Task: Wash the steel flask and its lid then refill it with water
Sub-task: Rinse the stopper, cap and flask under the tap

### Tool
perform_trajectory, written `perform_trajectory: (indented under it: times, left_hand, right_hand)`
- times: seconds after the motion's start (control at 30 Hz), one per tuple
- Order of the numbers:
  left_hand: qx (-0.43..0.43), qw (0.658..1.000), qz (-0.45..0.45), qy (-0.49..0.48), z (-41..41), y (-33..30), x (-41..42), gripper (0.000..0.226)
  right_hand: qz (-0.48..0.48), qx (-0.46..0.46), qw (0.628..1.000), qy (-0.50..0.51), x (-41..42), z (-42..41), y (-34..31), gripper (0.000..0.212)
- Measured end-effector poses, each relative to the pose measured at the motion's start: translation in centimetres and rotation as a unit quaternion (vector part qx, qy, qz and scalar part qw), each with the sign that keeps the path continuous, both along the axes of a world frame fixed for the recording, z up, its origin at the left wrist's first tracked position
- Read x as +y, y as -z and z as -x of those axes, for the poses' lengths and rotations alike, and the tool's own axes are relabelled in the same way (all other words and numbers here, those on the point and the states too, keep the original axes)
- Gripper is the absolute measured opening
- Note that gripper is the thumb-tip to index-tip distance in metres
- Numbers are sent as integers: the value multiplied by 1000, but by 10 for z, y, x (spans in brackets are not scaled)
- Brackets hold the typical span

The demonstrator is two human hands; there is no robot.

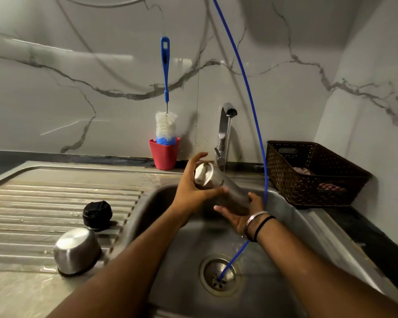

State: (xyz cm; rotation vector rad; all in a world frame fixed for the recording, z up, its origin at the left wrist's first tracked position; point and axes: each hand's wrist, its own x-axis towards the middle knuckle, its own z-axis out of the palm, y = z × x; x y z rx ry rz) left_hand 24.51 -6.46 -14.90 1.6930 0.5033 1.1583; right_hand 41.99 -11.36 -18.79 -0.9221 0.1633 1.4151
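Observation:
The steel flask (225, 188) lies tilted over the sink basin (175, 246), its base up to the left and its mouth end low to the right. Water runs from the tap (225, 125) onto it. My left hand (191, 189) grips the flask near its base, fingers curled around it. My right hand (241, 214) cups the lower end from below, palm up. The flask's black inner lid (97, 214) and its steel cap (76, 250), placed upside down, sit on the ribbed drainboard (44, 203) to the left.
A red cup (164, 154) holding a blue-handled bottle brush (166, 125) stands behind the sink. A thin blue tube (255, 125) hangs from above into the drain (220, 276). A brown basket (313, 173) with cloths stands on the right counter.

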Motion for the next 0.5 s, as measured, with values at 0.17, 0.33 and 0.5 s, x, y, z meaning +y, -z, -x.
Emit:
perform_trajectory:
  times: [0.17, 0.33, 0.5]
  left_hand:
    - [-54, 997, -12, -58, -19, 6, -11, 87]
    - [36, 995, -61, -73, -24, 20, -8, 86]
    - [53, 998, 26, -16, -33, 25, 3, 100]
  right_hand:
    - [95, -244, 964, -37, 4, -2, 7, 56]
    - [59, -400, 913, -58, 5, 23, -8, 49]
    - [22, -367, 929, -41, 2, 25, -14, 65]
